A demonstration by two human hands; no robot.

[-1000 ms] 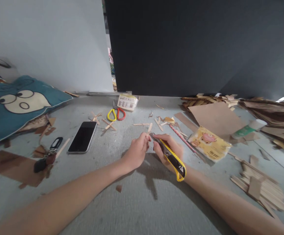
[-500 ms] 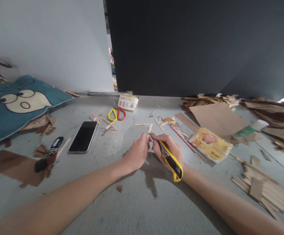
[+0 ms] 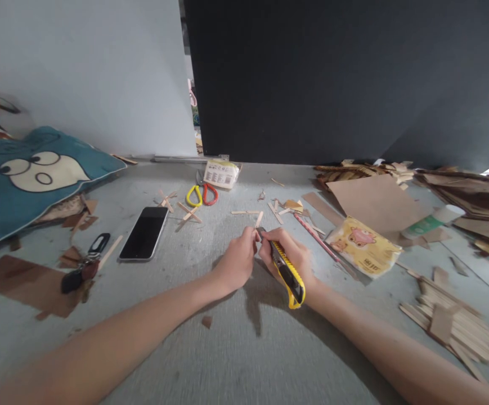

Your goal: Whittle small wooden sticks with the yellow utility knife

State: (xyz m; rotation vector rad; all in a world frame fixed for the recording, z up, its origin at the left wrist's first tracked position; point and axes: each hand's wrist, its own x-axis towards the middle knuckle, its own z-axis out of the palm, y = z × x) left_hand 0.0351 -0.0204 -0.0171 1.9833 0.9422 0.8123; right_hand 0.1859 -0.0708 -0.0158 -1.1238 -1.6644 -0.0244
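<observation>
One short wooden stick [image 3: 260, 217] was pinched upright, with a slight tilt, in the fingers of the left hand [image 3: 238, 257], just below the centre of the frame. A yellow and black utility knife [image 3: 288, 272] was gripped in the closed right hand [image 3: 284, 252], its handle slanted toward the lower right and its tip brought up to the left fingertips. Whether the stick was touched by the blade could not be told, as that spot was largely covered by the fingers.

Just above the hands, a loose stick [image 3: 246, 212] was laid flat on the grey tabletop [image 3: 185, 360]. To the left of centre, crossed sticks [image 3: 190, 213] were placed below scissors [image 3: 202, 194] with one yellow and one red handle, beside which a white packet [image 3: 221, 174] was set. A phone [image 3: 144, 233] was laid farther left, and keys [image 3: 84, 267] were placed near a brown sheet [image 3: 28, 284]. At the left edge, a teal cushion [image 3: 45, 169] was seen.

Right of centre, a striped red rod [image 3: 315, 237] was positioned beside a yellow packet [image 3: 363, 246], with a glue stick [image 3: 432, 221] toward the right edge. At the lower right, many sticks [image 3: 463, 326] were heaped together.
</observation>
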